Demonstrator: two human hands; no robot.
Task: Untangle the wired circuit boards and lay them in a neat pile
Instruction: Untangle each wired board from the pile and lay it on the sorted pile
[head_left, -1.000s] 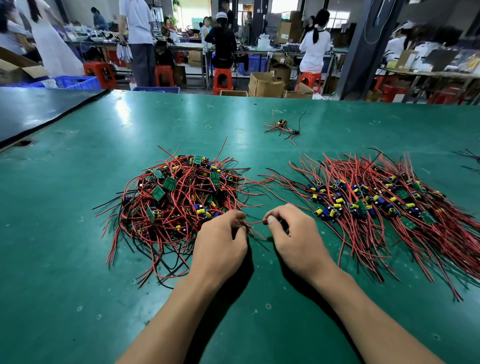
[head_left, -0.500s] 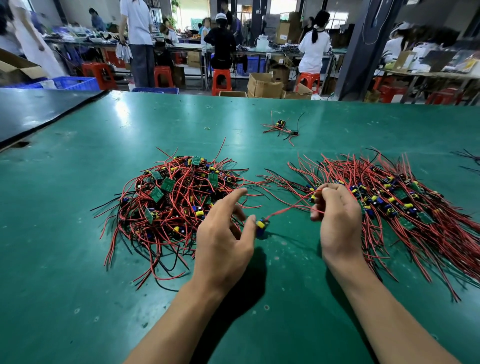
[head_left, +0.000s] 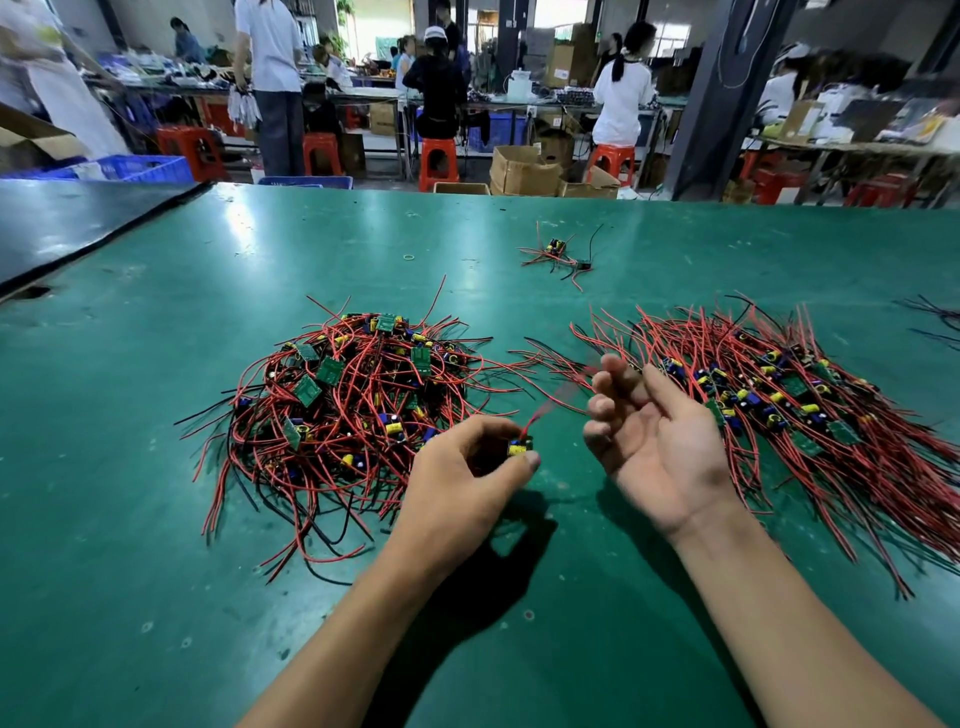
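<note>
A tangled heap of small green circuit boards with red and black wires (head_left: 358, 400) lies left of centre on the green table (head_left: 156, 519). A combed-out pile of the same boards (head_left: 789, 400) lies to the right, wires fanned toward me. My left hand (head_left: 462, 483) pinches one small wired board (head_left: 520, 447) between thumb and fingers, just right of the heap; its red wire trails blurred up toward my right hand (head_left: 654, 447). That hand is palm up with relaxed fingers and holds nothing I can make out.
A few stray wired boards (head_left: 558, 254) lie farther back at centre. Black wire ends (head_left: 930, 322) show at the right edge. A dark table (head_left: 67, 228) adjoins at the far left. People, red stools and cardboard boxes stand beyond the far edge.
My left hand has taken the single board into a pinch. My right hand has let go of the red wire, turned palm up and opened.
</note>
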